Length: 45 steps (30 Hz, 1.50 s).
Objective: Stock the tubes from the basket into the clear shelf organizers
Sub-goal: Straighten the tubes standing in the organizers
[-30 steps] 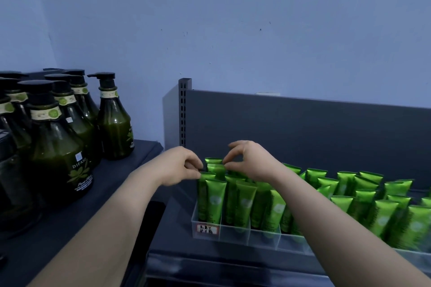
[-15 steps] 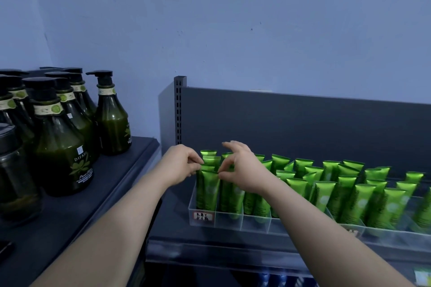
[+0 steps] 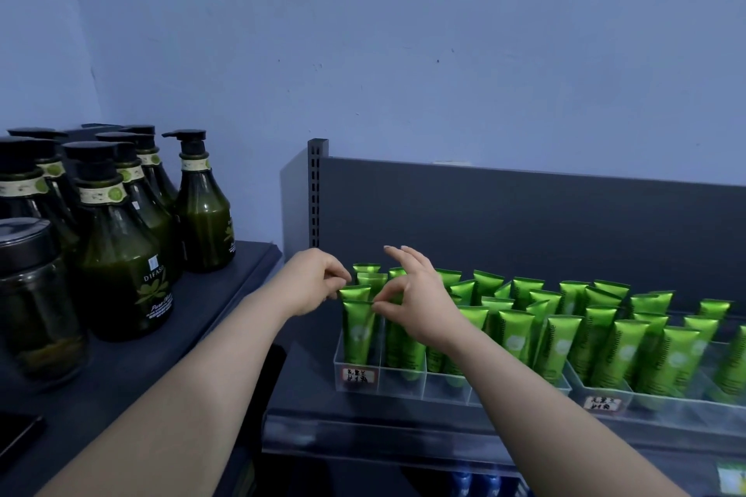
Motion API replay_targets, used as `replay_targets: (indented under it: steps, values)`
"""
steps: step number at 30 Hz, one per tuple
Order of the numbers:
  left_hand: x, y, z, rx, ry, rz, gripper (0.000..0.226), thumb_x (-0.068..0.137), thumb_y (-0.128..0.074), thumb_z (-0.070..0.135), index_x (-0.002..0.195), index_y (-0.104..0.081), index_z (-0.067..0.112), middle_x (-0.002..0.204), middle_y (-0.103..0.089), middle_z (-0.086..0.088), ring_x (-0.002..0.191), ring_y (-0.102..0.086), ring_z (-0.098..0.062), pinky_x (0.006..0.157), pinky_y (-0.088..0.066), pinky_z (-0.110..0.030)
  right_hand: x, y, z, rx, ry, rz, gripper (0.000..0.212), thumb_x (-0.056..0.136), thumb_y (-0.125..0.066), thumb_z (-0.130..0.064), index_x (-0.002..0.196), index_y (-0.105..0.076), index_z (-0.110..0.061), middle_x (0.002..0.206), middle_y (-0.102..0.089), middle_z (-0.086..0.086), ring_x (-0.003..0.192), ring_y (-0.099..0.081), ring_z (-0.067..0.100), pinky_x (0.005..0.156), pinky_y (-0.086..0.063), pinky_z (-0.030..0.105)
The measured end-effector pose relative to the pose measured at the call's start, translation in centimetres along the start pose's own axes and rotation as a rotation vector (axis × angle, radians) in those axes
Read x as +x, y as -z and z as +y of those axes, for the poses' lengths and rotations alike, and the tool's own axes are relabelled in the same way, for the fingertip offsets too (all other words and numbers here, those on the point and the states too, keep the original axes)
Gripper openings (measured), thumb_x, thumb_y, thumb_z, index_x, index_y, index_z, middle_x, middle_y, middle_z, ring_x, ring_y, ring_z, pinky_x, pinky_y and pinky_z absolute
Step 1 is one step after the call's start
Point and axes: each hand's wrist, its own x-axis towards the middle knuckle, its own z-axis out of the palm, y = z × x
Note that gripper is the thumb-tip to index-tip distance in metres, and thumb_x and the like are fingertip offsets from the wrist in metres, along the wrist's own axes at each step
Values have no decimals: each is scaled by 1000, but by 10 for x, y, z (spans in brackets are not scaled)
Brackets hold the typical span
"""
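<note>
While both hands sit on the front tubes (image 3: 358, 325) in the 9 o'clock end lane of the clear organizer (image 3: 403, 385), I read this as squaring up, not inserting. The tubes stand cap down, crimp up, near the lane's front wall.

The left hand (image 3: 313, 278) pinches a crimp corner from 9 o'clock. The right hand (image 3: 420, 303) pinches with thumb and index from 3 o'clock, other fingers fanned upward. Can't tell if they hold the same tube or neighbours.

Doing it well:
- hold the crimps only, don't squeeze the bodies
- keep the tubes upright and logos forward
- seat the caps on the lane floor, then release
- don't tip the row behind at 12 o'clock

Unclear:
- basket not in frame
- right forearm covers the middle lanes, so fill is unknown
- price label (image 3: 358, 375) handwriting unreadable
- second organizer (image 3: 654, 401) cut off at 3 o'clock
- pump bottles (image 3: 121, 254) at 9 o'clock, partly cropped
</note>
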Motion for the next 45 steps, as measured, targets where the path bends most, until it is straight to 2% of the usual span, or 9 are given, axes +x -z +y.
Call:
replay_targets:
  steps: [5,9,14,19,22,29,34,38,45]
  values:
    - [-5,2,-5,-25,13,-28,17,94,-59,19,107,-69,21,90,-71,8,76,-69,0,78,-55,-24,3,3,-4,-13,-28,-60,11,83,-70,-34,90,-75,-27,155,-28,-1,144,-13,17,117,-17,40]
    - [-8,2,-3,-55,17,-57,13,90,-65,19,102,-70,23,86,-71,8,72,-68,-1,68,-54,-18,4,11,-3,23,-34,-87,13,82,-70,-39,91,-73,-31,153,-32,-1,144,-14,17,117,-18,39]
    - [-3,-2,0,-49,8,-38,10,90,-65,16,92,-71,24,75,-69,9,57,-63,6,55,-45,-9,16,21,7,-73,-67,-46,19,93,-57,-30,104,-72,-28,151,-36,-1,143,-19,19,116,-19,41]
    - [2,-2,1,-82,7,-50,10,89,-67,15,93,-74,21,73,-70,8,60,-65,1,58,-50,-12,32,19,14,-123,-116,-64,20,93,-57,-27,105,-72,-28,151,-37,1,142,-19,20,115,-22,40]
    - [6,0,-2,-101,19,-71,10,88,-67,14,92,-74,21,76,-72,2,67,-69,-4,66,-57,-19,43,15,13,-119,-136,-72,19,91,-58,-26,105,-72,-27,149,-39,3,142,-20,19,112,-25,38]
    - [11,2,-5,-129,30,-104,12,89,-66,14,89,-72,25,79,-74,3,73,-70,-7,70,-59,-24,63,3,16,-111,-180,-159,15,86,-66,-23,100,-73,-23,146,-41,4,140,-22,19,110,-30,35]
    - [11,4,-6,-152,45,-110,9,87,-68,13,92,-74,18,79,-74,1,74,-71,-8,69,-58,-23,67,-3,17,-44,-122,-118,12,83,-70,-26,93,-75,-24,151,-35,-1,142,-16,18,114,-23,39]
    - [11,5,-4,-155,49,-105,7,86,-69,12,90,-73,17,77,-74,0,73,-71,-9,64,-55,-19,68,-8,17,-97,-110,-148,11,84,-69,-29,92,-75,-27,152,-33,-3,143,-14,19,115,-20,41]
    - [10,6,-2,-170,58,-128,8,87,-68,12,93,-73,15,82,-74,-3,78,-72,-11,71,-58,-23,66,-4,21,-96,-120,-116,10,83,-69,-26,91,-75,-27,152,-33,-3,143,-14,19,115,-20,41]
